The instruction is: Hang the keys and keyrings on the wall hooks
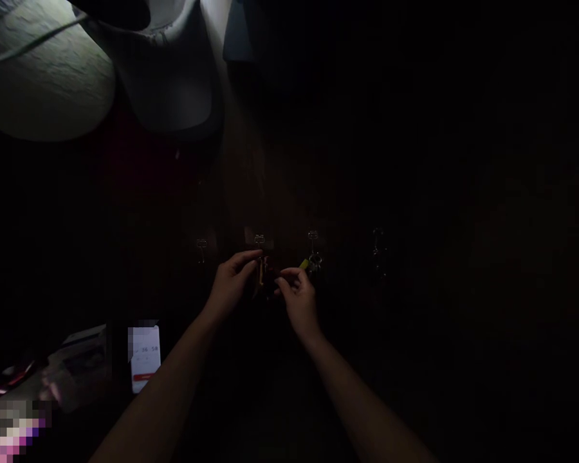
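Note:
The light is very dim. My left hand is closed, its thumb and forefinger tips at a small metal clip piece and a thin yellow piece below it. My right hand is pinched close beside it, at something dark and reddish that I cannot make out. A yellow-green piece and a metal ring lie just beyond my right fingers, below another metal clip. What exactly sits between the fingertips of either hand is hidden by the dark.
Further small metal pieces stand to the left and the right in the same row. A lit phone lies by my left forearm, near a clear plastic bag. A grey cap and a pale rounded object are at the upper left.

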A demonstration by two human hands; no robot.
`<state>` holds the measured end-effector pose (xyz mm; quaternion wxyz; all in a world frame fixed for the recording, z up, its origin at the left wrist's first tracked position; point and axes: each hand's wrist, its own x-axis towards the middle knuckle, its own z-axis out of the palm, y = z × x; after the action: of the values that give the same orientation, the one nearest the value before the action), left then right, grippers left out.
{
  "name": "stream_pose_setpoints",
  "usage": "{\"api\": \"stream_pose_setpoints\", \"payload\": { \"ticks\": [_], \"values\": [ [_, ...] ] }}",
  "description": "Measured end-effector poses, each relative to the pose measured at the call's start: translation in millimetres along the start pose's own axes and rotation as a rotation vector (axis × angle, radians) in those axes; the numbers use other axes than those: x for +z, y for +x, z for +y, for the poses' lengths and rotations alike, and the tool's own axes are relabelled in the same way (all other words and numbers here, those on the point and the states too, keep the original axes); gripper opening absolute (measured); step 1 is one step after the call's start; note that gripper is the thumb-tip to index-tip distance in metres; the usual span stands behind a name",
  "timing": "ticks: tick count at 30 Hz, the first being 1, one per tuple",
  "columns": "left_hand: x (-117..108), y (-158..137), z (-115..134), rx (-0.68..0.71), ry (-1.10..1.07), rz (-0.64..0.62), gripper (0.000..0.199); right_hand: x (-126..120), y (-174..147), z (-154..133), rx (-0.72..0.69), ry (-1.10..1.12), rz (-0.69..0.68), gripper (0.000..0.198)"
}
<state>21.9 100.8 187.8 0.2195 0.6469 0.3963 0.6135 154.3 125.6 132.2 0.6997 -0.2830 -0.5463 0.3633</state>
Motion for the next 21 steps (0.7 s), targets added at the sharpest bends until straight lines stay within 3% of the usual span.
{"api": "stream_pose_setpoints", "payload": {
  "ticks": [5,10,17,21],
  "values": [
    [6.0,-9.4,-11.2,0.146,0.180,0.114,0.025,-1.3,-9.6,21.5,0.043,-0.018,-0.007,0.014],
    [8.9,-23.3,-20.2,0.084,0.163,0.105,0.036,-0.8,-21.7,30.3,0.133,-0.006,-0.044,0.017],
    [10.1,-57.4,-39.2,-0.020,0.168,0.187,0.044,-7.5,-45.9,37.8,0.160,-0.034,-0.105,0.024],
    [4.8,-84.4,-57.9,-0.122,0.124,0.134,0.040,-19.3,-63.5,45.8,0.206,-0.087,-0.143,0.023]
  ]
}}
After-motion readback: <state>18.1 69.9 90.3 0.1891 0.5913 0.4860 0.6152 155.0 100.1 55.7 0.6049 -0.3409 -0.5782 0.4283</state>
